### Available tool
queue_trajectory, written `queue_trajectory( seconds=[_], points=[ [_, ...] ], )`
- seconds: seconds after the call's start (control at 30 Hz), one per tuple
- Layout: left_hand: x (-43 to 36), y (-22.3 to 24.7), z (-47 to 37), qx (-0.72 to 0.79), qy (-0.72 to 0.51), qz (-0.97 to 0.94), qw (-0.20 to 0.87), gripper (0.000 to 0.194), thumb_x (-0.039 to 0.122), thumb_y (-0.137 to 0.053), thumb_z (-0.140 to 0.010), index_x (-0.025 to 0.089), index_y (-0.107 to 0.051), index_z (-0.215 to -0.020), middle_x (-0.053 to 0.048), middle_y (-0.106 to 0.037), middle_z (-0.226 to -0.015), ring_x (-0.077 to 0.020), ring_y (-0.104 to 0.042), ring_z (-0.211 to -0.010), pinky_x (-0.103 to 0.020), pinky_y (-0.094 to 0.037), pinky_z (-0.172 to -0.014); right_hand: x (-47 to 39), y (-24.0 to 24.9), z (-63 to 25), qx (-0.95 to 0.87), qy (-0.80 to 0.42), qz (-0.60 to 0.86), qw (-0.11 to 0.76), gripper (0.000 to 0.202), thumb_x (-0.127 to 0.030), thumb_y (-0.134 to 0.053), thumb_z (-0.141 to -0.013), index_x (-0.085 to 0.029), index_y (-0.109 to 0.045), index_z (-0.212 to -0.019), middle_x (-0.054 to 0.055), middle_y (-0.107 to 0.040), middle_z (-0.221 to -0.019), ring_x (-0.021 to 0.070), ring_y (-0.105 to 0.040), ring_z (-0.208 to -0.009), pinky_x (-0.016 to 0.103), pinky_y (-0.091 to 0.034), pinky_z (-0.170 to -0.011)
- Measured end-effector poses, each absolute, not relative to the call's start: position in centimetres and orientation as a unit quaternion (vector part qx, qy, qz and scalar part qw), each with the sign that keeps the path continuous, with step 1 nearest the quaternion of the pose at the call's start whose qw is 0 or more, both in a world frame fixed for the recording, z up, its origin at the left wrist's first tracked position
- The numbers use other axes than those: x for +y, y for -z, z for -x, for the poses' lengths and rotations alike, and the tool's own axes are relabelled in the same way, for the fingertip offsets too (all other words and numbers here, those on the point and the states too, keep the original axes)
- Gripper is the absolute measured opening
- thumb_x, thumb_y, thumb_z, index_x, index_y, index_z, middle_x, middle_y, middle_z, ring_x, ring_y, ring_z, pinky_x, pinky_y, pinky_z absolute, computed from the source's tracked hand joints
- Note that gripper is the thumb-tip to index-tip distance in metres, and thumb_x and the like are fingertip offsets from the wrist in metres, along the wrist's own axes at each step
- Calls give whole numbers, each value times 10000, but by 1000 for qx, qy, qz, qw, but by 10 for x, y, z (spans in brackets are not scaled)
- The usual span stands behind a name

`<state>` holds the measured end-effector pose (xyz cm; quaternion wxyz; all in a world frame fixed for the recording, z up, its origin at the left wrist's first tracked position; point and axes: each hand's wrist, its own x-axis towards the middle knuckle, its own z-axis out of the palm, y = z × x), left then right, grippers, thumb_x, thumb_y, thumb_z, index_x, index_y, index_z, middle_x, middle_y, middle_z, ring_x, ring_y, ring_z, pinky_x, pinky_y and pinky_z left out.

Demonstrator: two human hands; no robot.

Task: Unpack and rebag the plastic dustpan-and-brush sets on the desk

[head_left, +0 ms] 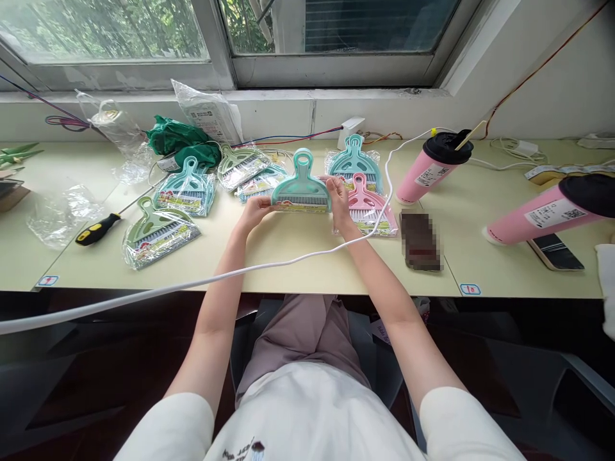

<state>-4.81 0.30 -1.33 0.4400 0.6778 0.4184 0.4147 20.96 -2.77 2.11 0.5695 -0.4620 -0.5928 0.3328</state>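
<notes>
Between my two hands, above the middle of the table, is a teal mini dustpan and brush set (302, 187) with its handle pointing away from me. My left hand (256, 212) is closed on its lower left edge, and my right hand (339, 200) grips its right side. Just right of it lie a pink dustpan set (365, 203) and another teal dustpan set (354, 163). To the left are a green dustpan set (158, 234) and a teal dustpan set (186, 186), both in clear wrap. Behind my left hand a green set (241, 168) partly covers another teal one.
A white cable (288, 262) crosses in front of my arms. Two pink cups (425, 171) with black lids and a blurred dark object (421, 242) are on the right. A screwdriver (98, 229), crumpled clear plastic (65, 214) and a green bag (177, 136) sit left.
</notes>
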Motion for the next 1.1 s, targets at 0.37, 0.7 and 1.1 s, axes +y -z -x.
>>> queue_trajectory(
  seconds=[0.37, 0.7, 1.1],
  points=[
    [-9, 2, 47, 450, -399, -686, 408, 458, 572, -823, -668, 150, -745, -827, -74, -738, -841, -242, -682, -844, -383, -563, -837, -29, -16, -209, -587, -334, 453, 581, 689, -815, -329, -874, -269, -679, -1106, 94, -693, -1206, 266, -587, -1261, 466, -433, -1157],
    [-24, -3, 11, 404, -530, -666, 336, 681, 790, -550, -815, 198, -696, -1118, -126, -701, -1135, -295, -593, -1215, -374, -438, -1061, -35, -17, -206, -598, -357, 449, 560, 727, -853, -344, -847, -277, -677, -1140, 80, -692, -1208, 321, -533, -1329, 460, -431, -1150],
    [-39, -8, 7, 499, -586, -602, 212, 445, 652, -631, -835, 230, -643, -976, -45, -728, -893, -213, -681, -873, -323, -507, -837, -44, -23, -202, -628, -306, 442, 563, 624, -756, -367, -926, -245, -679, -1102, 71, -717, -1195, 243, -608, -1217, 406, -463, -1111]
  ],
)
